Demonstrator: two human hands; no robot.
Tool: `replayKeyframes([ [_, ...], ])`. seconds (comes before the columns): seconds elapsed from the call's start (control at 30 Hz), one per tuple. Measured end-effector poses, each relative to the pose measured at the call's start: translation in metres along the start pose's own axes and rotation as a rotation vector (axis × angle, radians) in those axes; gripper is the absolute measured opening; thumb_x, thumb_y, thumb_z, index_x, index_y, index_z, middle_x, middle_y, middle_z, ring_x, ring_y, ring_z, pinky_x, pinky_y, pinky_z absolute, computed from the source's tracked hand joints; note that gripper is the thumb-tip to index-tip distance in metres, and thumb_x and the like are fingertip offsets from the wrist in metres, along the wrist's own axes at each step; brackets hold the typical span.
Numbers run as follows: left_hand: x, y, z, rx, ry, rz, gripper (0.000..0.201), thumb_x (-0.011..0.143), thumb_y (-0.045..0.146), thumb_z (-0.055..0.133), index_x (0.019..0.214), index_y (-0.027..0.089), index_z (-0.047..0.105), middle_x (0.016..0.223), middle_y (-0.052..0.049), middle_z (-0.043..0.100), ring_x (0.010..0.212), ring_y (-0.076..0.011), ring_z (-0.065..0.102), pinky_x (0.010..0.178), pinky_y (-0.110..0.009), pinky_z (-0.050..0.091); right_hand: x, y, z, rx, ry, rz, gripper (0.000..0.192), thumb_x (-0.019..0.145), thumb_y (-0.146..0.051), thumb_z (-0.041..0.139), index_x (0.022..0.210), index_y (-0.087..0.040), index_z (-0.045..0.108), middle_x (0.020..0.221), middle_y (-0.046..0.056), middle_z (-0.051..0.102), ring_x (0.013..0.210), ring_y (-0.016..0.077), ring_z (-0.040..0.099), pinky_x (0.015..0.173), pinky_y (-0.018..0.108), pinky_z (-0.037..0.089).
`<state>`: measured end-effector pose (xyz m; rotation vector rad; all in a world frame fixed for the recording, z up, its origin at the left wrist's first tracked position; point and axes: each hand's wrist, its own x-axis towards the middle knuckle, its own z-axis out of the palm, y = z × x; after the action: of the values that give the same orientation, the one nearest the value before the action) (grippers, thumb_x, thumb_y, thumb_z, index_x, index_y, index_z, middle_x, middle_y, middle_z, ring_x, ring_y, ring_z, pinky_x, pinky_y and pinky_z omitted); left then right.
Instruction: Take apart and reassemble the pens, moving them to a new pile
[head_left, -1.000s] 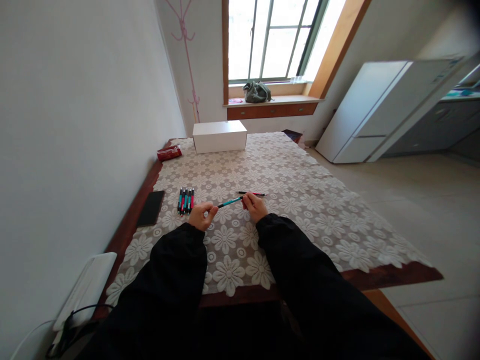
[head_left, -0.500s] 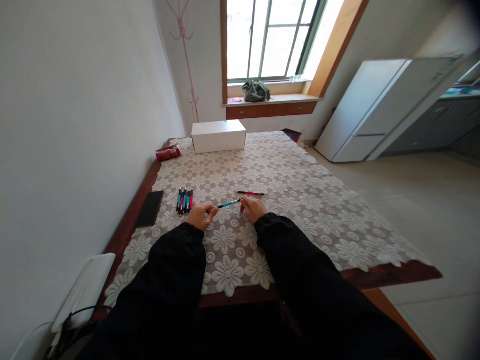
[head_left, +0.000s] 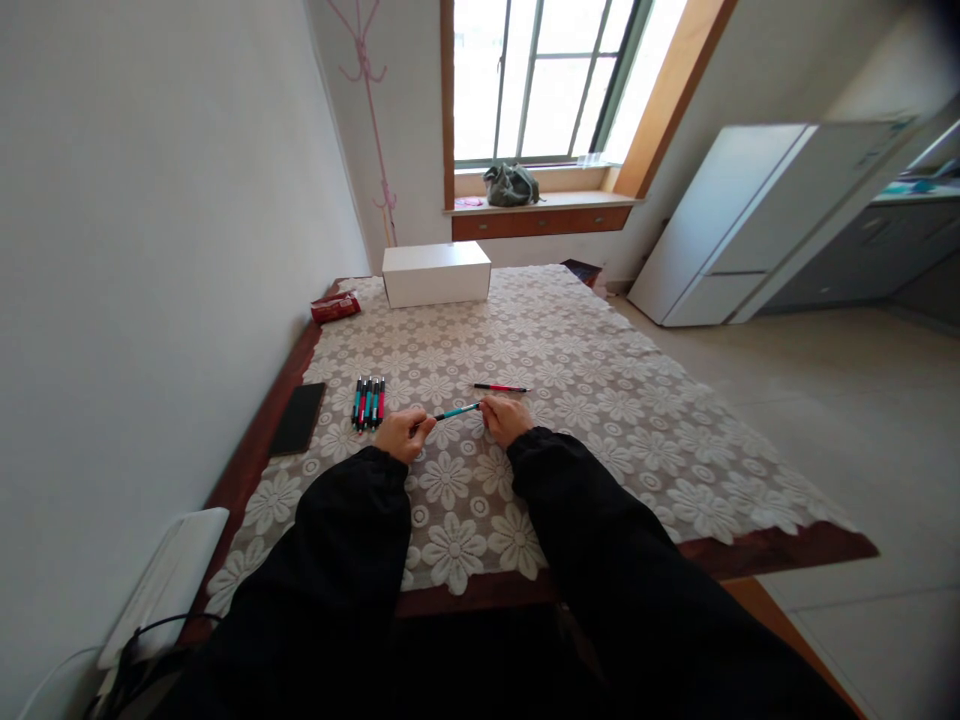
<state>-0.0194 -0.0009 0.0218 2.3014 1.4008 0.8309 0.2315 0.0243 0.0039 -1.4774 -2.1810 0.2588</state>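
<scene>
A teal and black pen [head_left: 457, 411] spans the gap between my two hands, held roughly level above the tablecloth. My left hand [head_left: 405, 434] is closed around its left end, and my right hand [head_left: 506, 420] pinches its right end; both ends are hidden by fingers. Just beyond my right hand a red and black pen [head_left: 501, 387] lies on the cloth. To the left of my left hand, several teal and red pens [head_left: 368, 403] lie side by side in a row.
The table wears a floral lace tablecloth [head_left: 600, 400]. A dark flat rectangular object [head_left: 298, 418] lies near the left edge. Farther back are a red packet [head_left: 335, 306] and a white box [head_left: 436, 276]. A white power strip-like object [head_left: 165, 585] sits by the wall at lower left.
Both hands stay in almost the same place, still on the teal pen. The pen appears slightly lower and more level; the view has shifted a little.
</scene>
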Motion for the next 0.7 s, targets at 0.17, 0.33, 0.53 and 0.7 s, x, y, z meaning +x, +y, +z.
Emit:
replayKeyframes([
  [0.17,0.0006,-0.0009,0.0004,0.0,0.007,-0.007,0.039,0.09,0.041,0.047,0.058,0.019,0.044,0.056,0.002,0.043,0.057,-0.0131,0.042,0.055,-0.027,0.026,0.0,0.0006,-0.0013,0.11,0.032,0.019,0.026,0.097,-0.033,0.043,0.083,-0.023,0.063,0.071,0.003,0.065,0.069,0.018,0.059,0.066,0.026,0.037],
  [0.33,0.0017,-0.0003,-0.0007,-0.011,0.033,0.009,0.039,0.092,0.04,0.045,0.06,0.019,0.049,0.058,0.0,0.049,0.062,-0.0149,0.048,0.058,-0.027,0.031,0.0017,0.0009,0.0008,0.471,0.16,0.083,0.031,0.094,-0.047,0.044,0.081,-0.023,0.059,0.062,-0.001,0.059,0.056,0.0149,0.052,0.058,0.026,0.038],
  [0.53,0.0014,-0.0004,-0.0031,-0.053,0.05,0.021,0.041,0.093,0.038,0.044,0.059,0.019,0.055,0.06,-0.002,0.057,0.07,-0.0174,0.053,0.067,-0.029,0.038,0.0006,-0.0004,-0.0043,0.698,0.079,0.048,0.049,0.09,-0.06,0.045,0.058,-0.022,0.044,0.05,-0.003,0.046,0.047,0.0117,0.041,0.049,0.026,0.034],
  [0.7,0.0012,-0.0003,-0.002,-0.066,0.0,0.046,0.043,0.095,0.038,0.039,0.06,0.019,0.057,0.063,-0.003,0.06,0.071,-0.0173,0.055,0.069,-0.029,0.04,0.0024,-0.0014,-0.0037,0.656,0.136,0.025,0.038,0.088,-0.055,0.051,0.076,-0.021,0.059,0.061,-0.001,0.057,0.053,0.0124,0.047,0.054,0.026,0.037],
])
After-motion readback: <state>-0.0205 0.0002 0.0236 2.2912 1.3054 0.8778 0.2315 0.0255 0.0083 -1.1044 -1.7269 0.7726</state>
